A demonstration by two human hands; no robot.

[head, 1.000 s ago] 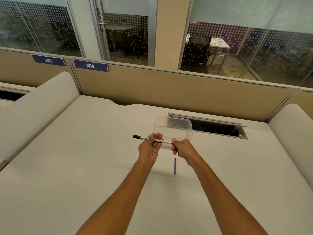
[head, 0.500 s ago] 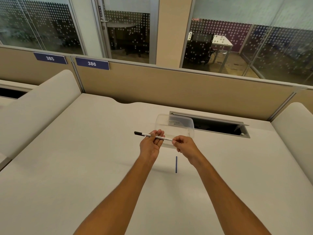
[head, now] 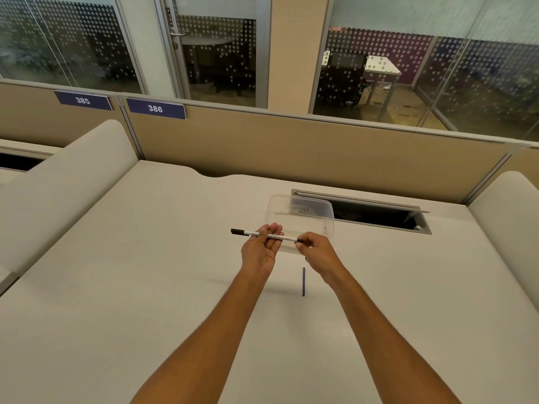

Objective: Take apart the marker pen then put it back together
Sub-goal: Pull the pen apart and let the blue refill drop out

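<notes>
Head view: partition labels [head: 155, 108] read 385 and 386.

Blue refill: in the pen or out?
Out. The blue refill lies on the desk, apart from the pen held in both hands.

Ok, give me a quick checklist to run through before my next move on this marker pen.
1. Left hand grips the marker pen barrel: ok.
2. Right hand pinches the pen's right end: ok.
3. Black cap on the pen's left end: ok, seated.
4. Thin blue stick, apparently the ink core, back inside the barrel: not ok, it lies on the desk.
5. Right end plug on or off: cannot tell, fingers hide it.
6. Clear plastic container stands apart behind the hands: ok.
</notes>
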